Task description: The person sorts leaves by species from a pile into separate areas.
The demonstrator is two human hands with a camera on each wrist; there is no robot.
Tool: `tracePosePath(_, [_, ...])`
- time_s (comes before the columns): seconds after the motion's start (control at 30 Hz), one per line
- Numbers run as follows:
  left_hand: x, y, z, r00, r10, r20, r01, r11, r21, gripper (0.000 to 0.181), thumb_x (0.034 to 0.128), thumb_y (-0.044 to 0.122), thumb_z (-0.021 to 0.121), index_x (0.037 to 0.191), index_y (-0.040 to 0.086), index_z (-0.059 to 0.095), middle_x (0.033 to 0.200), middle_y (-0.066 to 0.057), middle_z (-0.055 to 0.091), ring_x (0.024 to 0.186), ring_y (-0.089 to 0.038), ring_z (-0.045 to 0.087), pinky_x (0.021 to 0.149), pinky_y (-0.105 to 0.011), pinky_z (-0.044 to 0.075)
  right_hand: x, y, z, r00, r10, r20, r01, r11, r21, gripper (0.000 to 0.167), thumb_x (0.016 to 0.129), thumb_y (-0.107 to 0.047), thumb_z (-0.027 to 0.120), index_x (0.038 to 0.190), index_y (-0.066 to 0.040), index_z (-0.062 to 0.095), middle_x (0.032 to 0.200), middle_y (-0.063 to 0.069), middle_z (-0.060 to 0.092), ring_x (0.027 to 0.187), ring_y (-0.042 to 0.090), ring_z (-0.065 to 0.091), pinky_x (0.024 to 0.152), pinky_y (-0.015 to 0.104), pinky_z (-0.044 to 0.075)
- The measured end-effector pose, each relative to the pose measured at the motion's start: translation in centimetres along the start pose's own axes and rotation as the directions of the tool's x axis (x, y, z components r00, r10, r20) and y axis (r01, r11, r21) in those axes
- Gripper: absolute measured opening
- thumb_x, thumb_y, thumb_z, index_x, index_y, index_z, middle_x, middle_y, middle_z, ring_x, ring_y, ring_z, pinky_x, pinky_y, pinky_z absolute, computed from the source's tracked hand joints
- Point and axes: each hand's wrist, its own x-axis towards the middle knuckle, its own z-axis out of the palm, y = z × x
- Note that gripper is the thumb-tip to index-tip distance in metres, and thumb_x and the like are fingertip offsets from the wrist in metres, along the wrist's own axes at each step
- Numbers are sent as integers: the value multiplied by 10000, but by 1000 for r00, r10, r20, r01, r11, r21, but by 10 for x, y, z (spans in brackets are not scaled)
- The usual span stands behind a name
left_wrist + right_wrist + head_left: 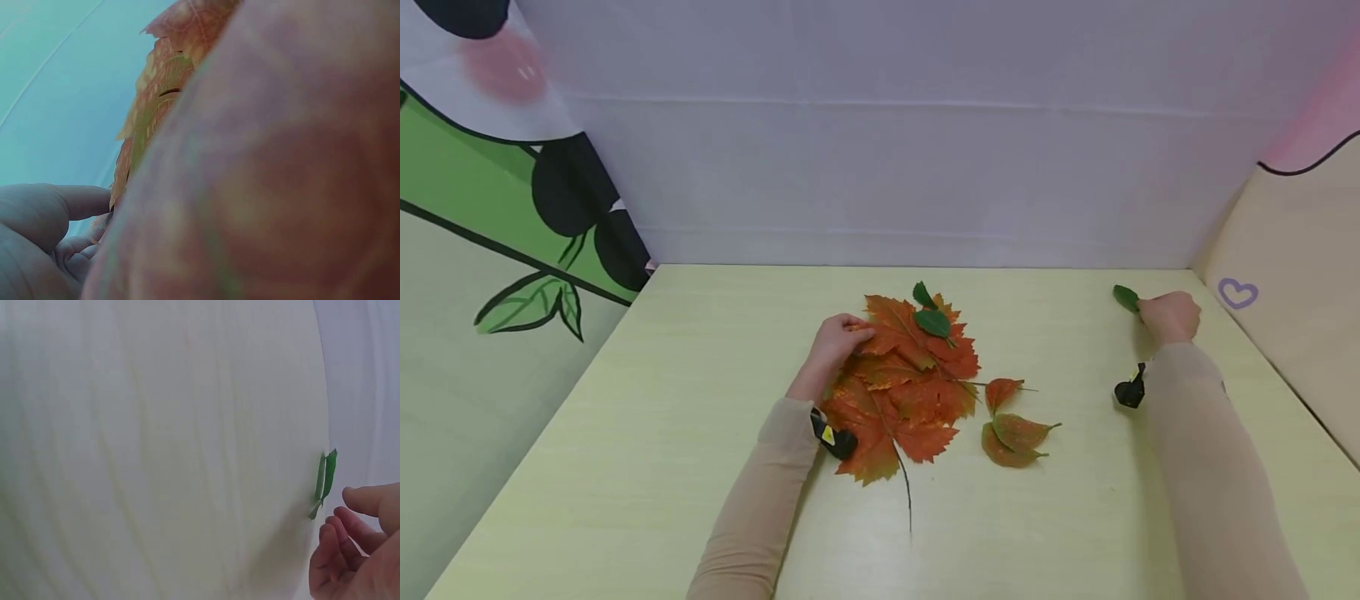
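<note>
At the upper left edge of the leaf pile, my left hand (838,342) pinches the border of an orange lobed leaf (891,327). The left wrist view has the thumb and fingers of this hand (37,219) at the leaf edge (156,94), with a blurred leaf surface covering much of the view. On the far right of the table, my right hand (1171,317) is beside a green leaf (1125,297). In the right wrist view, green foliage (329,475) lies just beyond this hand (359,556), whose thumb and bent fingers are apart with nothing visibly gripped.
Two green leaves (932,322) lie on the orange pile. Several smaller orange-green leaves (1021,432) are right of it, and a long stem (907,487) points toward the front. A pale cloth wall (925,183) stands behind the table (647,400), with side panels left and right.
</note>
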Motion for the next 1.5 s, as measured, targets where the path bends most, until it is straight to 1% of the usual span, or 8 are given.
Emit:
tracePosePath(0.27, [0,1,0,1000,0,1,0,1000,1,251,861,166,621,1047,5,570,885,-60,568,693,-131,524,626,-219,443,-4,-21,3,990,-132,43,135,987,-92,498,920,-310,422,1171,108,524,1223,309,462,1104,472,418,912,509,371])
tracePosePath(0.43, [-1,0,0,1000,-2,-3,2,1000,0,253,859,167,623,1046,4,570,896,-64,567,703,-133,524,627,-219,443,-10,-41,12,976,-204,77,214,962,-171,457,921,-298,425,1158,71,554,1212,288,488,1100,465,426,797,471,427])
tracePosePath(0.53, [-1,0,-1,1000,-7,-4,7,1000,-4,248,858,160,624,1042,3,569,886,-59,565,699,-130,523,624,-215,442,-15,-53,20,966,-243,89,255,952,-171,435,922,-298,448,1147,56,562,1183,269,522,1046,436,485,724,434,440])
tracePosePath(0.63, [-1,1,-2,1000,-9,-3,9,1000,-11,238,857,152,626,1033,4,568,869,-54,566,690,-129,520,617,-212,439,-22,-66,29,953,-283,111,298,942,-154,428,926,-302,459,1151,48,558,1180,260,531,1012,413,516,721,437,439])
tracePosePath(0.77, [-2,2,-4,1000,1,-6,-1,1000,-12,229,857,149,624,1022,0,567,845,-43,561,675,-124,514,613,-209,436,-32,-82,41,921,-357,152,377,917,-127,416,923,-295,477,1145,47,562,1168,258,542,996,399,532,764,464,438])
tracePosePath(0.97, [0,3,-4,1000,13,-5,-13,1000,-13,226,854,145,626,1016,-2,574,818,-29,555,651,-113,512,610,-209,437,-48,-102,60,865,-460,201,488,863,-128,379,910,-277,500,1092,42,590,1104,234,581,956,372,552,781,458,444])
tracePosePath(1.23, [-1,2,-3,1000,6,-1,-6,1000,-20,225,862,145,617,1030,2,572,839,-39,560,665,-123,518,622,-218,442,-70,-122,79,812,-521,263,562,819,-111,353,896,-288,538,1060,11,626,1064,194,617,925,321,572,759,413,452])
tracePosePath(1.5, [-2,1,-1,1000,0,5,0,1000,-25,233,864,145,615,1041,1,566,860,-52,561,675,-131,523,626,-220,449,-94,-137,98,769,-537,347,599,795,-96,380,873,-330,579,1065,-6,627,1085,185,609,910,307,584,754,403,468])
